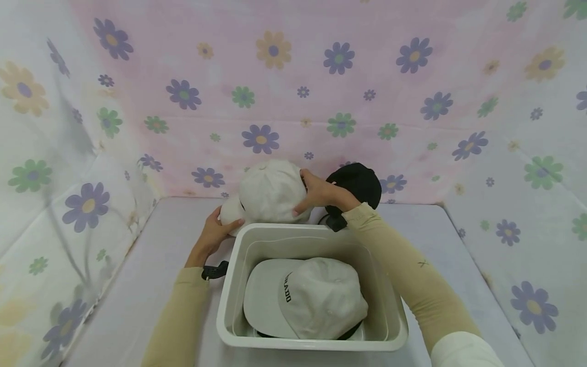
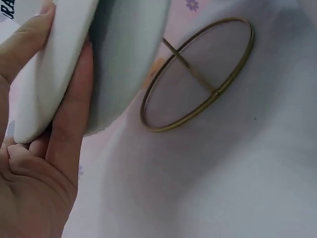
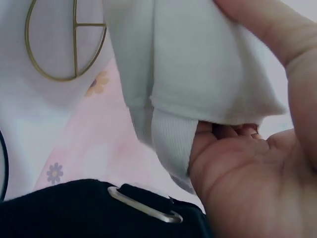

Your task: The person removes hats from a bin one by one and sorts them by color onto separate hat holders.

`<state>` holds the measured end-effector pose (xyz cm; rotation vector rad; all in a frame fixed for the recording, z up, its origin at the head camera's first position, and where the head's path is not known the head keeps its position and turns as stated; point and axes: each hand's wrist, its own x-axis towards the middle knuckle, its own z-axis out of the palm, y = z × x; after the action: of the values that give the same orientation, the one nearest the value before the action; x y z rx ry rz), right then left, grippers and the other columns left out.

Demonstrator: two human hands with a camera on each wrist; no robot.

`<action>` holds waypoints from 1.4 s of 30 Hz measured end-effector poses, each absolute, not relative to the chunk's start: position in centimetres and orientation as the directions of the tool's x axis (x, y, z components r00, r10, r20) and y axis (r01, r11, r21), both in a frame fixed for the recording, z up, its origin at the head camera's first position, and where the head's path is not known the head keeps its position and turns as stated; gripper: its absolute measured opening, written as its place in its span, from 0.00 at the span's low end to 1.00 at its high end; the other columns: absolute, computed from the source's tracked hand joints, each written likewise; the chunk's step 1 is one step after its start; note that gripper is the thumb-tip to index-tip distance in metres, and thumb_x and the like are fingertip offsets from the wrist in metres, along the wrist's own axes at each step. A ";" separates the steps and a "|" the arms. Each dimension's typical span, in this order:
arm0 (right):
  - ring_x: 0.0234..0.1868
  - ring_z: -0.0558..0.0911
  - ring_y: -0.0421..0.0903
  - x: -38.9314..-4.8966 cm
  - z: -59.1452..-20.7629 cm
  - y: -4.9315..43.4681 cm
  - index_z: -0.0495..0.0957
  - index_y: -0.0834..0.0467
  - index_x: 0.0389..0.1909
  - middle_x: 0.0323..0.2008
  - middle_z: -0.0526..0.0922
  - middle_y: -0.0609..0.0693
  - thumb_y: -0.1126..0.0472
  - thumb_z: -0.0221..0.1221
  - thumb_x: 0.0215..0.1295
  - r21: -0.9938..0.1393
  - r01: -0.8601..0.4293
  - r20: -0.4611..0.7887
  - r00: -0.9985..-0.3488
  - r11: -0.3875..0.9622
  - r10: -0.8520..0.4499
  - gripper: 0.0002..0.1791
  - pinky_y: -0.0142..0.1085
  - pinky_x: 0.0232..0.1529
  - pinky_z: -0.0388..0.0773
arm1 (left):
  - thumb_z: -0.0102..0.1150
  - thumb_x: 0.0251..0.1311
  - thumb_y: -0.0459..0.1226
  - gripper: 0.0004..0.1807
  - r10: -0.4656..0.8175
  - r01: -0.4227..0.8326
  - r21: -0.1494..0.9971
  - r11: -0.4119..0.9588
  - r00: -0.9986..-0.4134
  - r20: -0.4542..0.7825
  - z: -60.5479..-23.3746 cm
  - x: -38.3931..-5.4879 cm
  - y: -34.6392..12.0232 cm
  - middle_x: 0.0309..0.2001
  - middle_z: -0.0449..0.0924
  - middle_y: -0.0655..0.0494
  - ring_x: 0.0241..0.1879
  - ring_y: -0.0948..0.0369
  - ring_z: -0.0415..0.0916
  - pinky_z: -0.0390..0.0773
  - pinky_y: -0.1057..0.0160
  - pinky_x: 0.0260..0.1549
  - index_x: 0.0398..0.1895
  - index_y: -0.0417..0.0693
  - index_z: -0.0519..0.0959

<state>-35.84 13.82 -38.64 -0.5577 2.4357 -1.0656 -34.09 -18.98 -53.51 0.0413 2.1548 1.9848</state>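
A white baseball cap is held up behind the bin between both hands. My left hand pinches its brim, thumb on top and fingers underneath. A second pale brim hangs just behind those fingers in the left wrist view. My right hand grips the cap's back edge, with the fingers tucked inside beside the strap. Below, a light grey cap with dark lettering lies in the white plastic bin, brim to the left. Something dark shows under it.
A black cap stands right of the white one, partly behind my right wrist; its strap has a metal buckle. A gold wire ring base rests on the white surface near the held cap. A flowered cloth rises behind.
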 end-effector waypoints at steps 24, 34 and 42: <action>0.69 0.67 0.57 -35.6 -36.6 14.7 0.49 0.60 0.77 0.71 0.62 0.61 0.60 0.72 0.60 -0.723 -0.201 -0.268 -0.800 0.661 -0.537 0.52 0.50 0.68 0.71 | 0.64 0.69 0.48 0.46 0.237 -0.095 0.942 0.323 -0.955 -0.177 -52.9 -33.1 -20.3 0.44 0.86 0.37 0.33 0.58 0.88 0.87 0.56 0.37 0.79 0.41 0.50; 0.78 0.57 0.61 -32.5 -33.1 15.7 0.33 0.61 0.82 0.78 0.52 0.63 0.51 0.63 0.71 -0.593 -0.309 -0.309 -0.765 0.744 -0.565 0.55 0.55 0.74 0.61 | 0.52 0.73 0.56 0.52 0.247 0.064 0.666 0.744 -0.951 -0.185 -49.3 -31.4 -21.5 0.69 0.64 0.24 0.66 0.33 0.67 0.70 0.35 0.62 0.79 0.29 0.40; 0.81 0.48 0.56 -26.4 -28.2 17.9 0.35 0.60 0.82 0.82 0.44 0.59 0.46 0.60 0.73 -0.456 -0.437 -0.193 -0.802 0.776 -0.565 0.53 0.55 0.78 0.50 | 0.54 0.75 0.44 0.40 0.302 0.264 0.664 0.700 -0.951 0.060 -43.8 -30.0 -20.8 0.71 0.62 0.26 0.69 0.32 0.63 0.66 0.32 0.64 0.79 0.33 0.50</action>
<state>-26.37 17.93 -28.20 -0.7704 2.6498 -0.5666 -30.04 -20.76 -43.81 0.4747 2.8463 1.0990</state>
